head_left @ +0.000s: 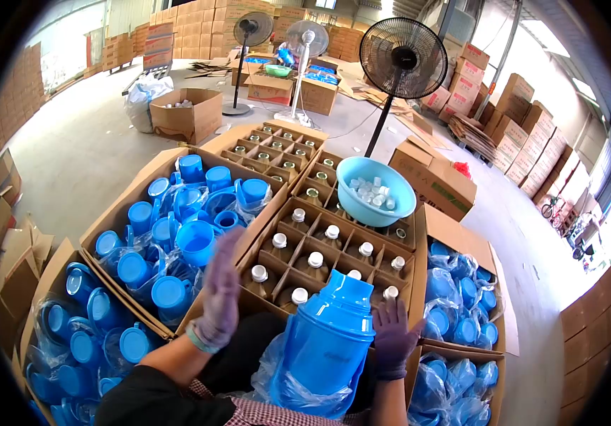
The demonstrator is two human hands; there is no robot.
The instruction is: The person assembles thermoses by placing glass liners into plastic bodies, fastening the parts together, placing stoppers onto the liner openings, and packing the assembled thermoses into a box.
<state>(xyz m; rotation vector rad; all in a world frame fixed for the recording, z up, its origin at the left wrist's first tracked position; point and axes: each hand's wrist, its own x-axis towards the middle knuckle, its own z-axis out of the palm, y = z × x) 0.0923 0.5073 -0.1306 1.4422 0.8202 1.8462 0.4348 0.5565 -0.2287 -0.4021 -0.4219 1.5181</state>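
A large blue jug-like container (327,341) with clear plastic round its lower part stands upright at my lap. My left hand (222,287), in a purple glove, is raised to its left, fingers extended and apart from it. To its right, my right hand (394,337), gloved too, has its fingers spread near a white-capped bottle. Just ahead lies a divided carton (249,245) of bottles with white caps (315,259). A light blue basin (351,170) of small clear pieces (373,193) rests on the cartons.
Boxes of blue containers (171,292) flank me on both sides. Beyond the cartons stand a black fan (401,58), a white fan (307,39) and an open cardboard box (186,117). Stacked cartons (532,145) line the right side. A person (285,55) is partly visible far back.
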